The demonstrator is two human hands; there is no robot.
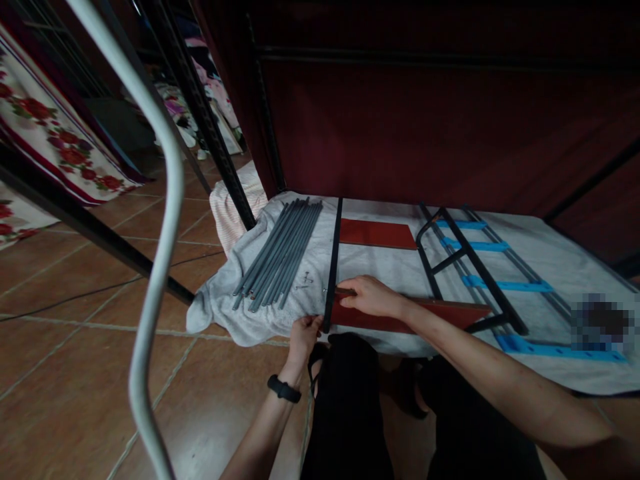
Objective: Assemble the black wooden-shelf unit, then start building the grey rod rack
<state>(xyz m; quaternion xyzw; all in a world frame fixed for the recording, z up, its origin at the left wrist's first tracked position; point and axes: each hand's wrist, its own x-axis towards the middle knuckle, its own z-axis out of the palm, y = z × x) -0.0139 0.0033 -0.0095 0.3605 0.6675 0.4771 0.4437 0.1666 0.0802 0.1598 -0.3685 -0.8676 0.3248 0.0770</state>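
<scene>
Cloth (220, 303); left hand (303, 339) at bar (333, 267)

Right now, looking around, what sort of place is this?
Probably a room in a home, perhaps a bedroom: floral fabric shows at the left, what look like clothes are heaped in the background, and the floor is tiled.
</scene>
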